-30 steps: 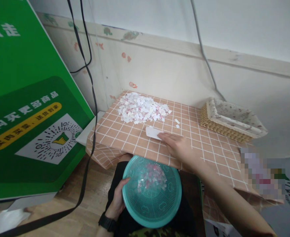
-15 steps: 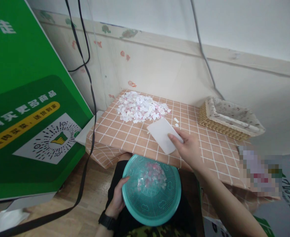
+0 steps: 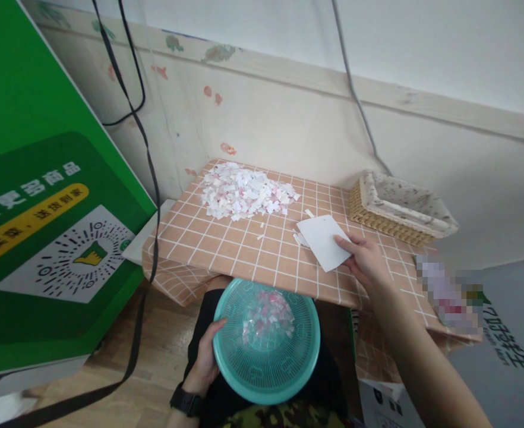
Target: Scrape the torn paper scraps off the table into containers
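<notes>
My left hand (image 3: pixel 207 351) grips the left rim of a round teal plastic colander (image 3: pixel 262 374), held over my lap just below the table edge. A mound of small white and pink paper scraps (image 3: pixel 268 318) lies in the colander. My right hand (image 3: pixel 363 257) holds a white card (image 3: pixel 325 241) by its right edge, low over the tabletop. A few scraps (image 3: pixel 300 239) show at the card's left edge. On the table's far left part rests a large pile of cut white and pinkish paper bits (image 3: pixel 244 191).
A brown checked cloth covers the table (image 3: pixel 226 249). A lined wicker basket (image 3: pixel 400 208) stands at the back right against the wall. A green printed panel (image 3: pixel 43 196) rises on the left, with a black strap (image 3: pixel 148 255) hanging before it.
The card in my right hand has moved to the right, away from the pile, with a few scraps now beside it. My left hand keeps its hold on the colander. The view has shifted slightly.
</notes>
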Demonstrator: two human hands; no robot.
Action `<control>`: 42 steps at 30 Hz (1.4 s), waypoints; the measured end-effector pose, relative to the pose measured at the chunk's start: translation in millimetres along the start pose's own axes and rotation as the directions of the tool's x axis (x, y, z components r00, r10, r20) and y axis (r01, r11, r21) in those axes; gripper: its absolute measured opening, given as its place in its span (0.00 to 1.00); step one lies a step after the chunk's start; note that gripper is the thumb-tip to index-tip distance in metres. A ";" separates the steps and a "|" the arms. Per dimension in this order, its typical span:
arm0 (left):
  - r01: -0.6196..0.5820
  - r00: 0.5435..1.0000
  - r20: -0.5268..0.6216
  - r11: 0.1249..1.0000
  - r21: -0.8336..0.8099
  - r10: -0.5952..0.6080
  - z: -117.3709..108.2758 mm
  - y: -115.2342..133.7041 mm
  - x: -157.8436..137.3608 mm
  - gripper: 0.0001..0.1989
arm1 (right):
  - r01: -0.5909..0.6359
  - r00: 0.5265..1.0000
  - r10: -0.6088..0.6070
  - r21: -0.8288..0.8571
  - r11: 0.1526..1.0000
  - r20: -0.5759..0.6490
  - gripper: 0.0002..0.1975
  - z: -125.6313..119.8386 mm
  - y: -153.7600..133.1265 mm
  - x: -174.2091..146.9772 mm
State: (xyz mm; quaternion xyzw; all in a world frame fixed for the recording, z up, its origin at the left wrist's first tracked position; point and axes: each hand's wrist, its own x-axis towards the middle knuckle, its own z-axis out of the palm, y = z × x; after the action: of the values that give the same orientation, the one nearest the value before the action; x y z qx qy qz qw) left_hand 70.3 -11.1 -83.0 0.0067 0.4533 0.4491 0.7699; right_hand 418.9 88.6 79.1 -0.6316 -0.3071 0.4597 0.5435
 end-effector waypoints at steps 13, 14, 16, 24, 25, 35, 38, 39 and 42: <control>0.007 0.998 -0.056 1.000 0.009 -0.007 -3.2 -2.2 1.8 0.12 | 0.048 0.997 -0.044 -0.070 0.996 0.063 0.26 9.4 8.4 -3.0; 0.009 0.998 -0.057 1.000 0.013 -0.008 -2.9 -2.0 1.6 0.12 | 0.051 0.997 -0.047 -0.072 0.996 0.063 0.25 6.3 8.1 -0.5; 0.012 0.998 -0.061 1.000 0.014 -0.011 -2.0 -1.6 1.1 0.12 | 0.062 0.998 -0.061 -0.057 0.996 0.016 0.23 -2.6 6.8 5.6; 0.022 0.997 -0.070 1.000 0.022 -0.020 0.1 -0.1 0.4 0.11 | 0.056 0.996 -0.056 0.006 0.998 -0.065 0.22 -21.3 -3.0 8.1; 0.020 0.997 -0.074 1.000 0.020 -0.019 0.4 0.1 0.4 0.10 | 0.045 0.998 -0.045 -0.004 0.999 -0.054 0.22 -20.6 -3.1 7.1; 0.010 0.993 -0.115 1.000 0.029 -0.007 1.9 1.0 0.1 0.09 | 0.034 0.990 -0.033 0.005 0.999 -0.135 0.21 -39.7 -7.4 23.7; 0.016 0.995 -0.097 1.000 0.021 -0.014 0.8 0.4 1.0 0.09 | 0.072 0.983 -0.076 -0.027 0.997 -0.166 0.23 -40.4 -8.8 21.8; 0.015 0.995 -0.095 1.000 0.018 -0.013 0.4 0.2 1.2 0.09 | 0.090 0.981 -0.094 -0.033 0.995 -0.171 0.23 -40.0 -9.2 20.8; 0.018 0.995 -0.096 1.000 0.018 -0.017 -0.4 0.1 1.3 0.08 | 0.100 0.987 -0.107 -0.066 0.993 -0.117 0.25 -39.0 -8.2 19.4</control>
State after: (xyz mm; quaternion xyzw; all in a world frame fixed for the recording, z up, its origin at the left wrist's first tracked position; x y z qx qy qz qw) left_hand 70.2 -10.3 -84.1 -0.0116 0.4939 0.4378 0.7512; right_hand 463.0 91.8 81.7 -0.6572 -0.3200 0.3826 0.5650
